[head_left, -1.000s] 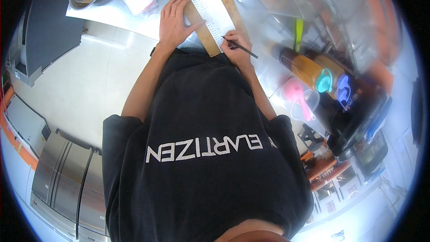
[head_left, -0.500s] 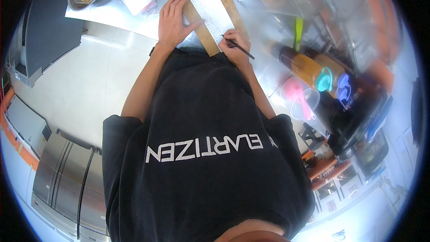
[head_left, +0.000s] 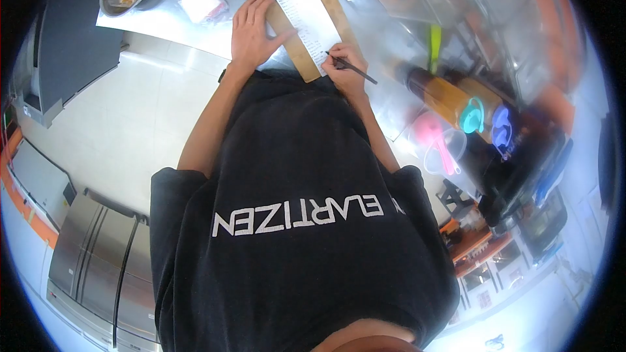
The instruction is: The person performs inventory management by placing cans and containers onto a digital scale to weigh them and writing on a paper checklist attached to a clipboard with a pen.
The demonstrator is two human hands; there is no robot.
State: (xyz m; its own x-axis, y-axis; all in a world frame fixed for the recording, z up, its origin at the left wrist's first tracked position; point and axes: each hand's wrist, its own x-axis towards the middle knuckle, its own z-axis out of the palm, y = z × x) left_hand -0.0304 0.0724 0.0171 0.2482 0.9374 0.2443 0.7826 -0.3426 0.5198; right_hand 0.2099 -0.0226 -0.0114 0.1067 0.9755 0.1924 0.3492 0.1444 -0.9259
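Observation:
A long white paper strip (head_left: 297,3) with rows of handwriting lies on a brown piece of cardboard (head_left: 297,49) on the steel counter. My right hand (head_left: 349,72) grips a black pen (head_left: 355,70), its tip at the strip's lower right edge, near the end of the writing. My left hand (head_left: 253,34) lies flat with fingers stretched out, at the cardboard's left edge, the thumb reaching over it toward the strip. The written words are too small to read.
A steel bowl (head_left: 145,1) with food and a plastic bag (head_left: 201,0) stand on the left. To the right are clear containers (head_left: 404,0), a green-handled utensil (head_left: 435,45), bottles with teal (head_left: 471,116) and purple (head_left: 501,127) lids, and a pink scoop (head_left: 443,153).
My right hand and the pen have shifted slightly to the right. My left hand stays in nearly the same place on the cardboard.

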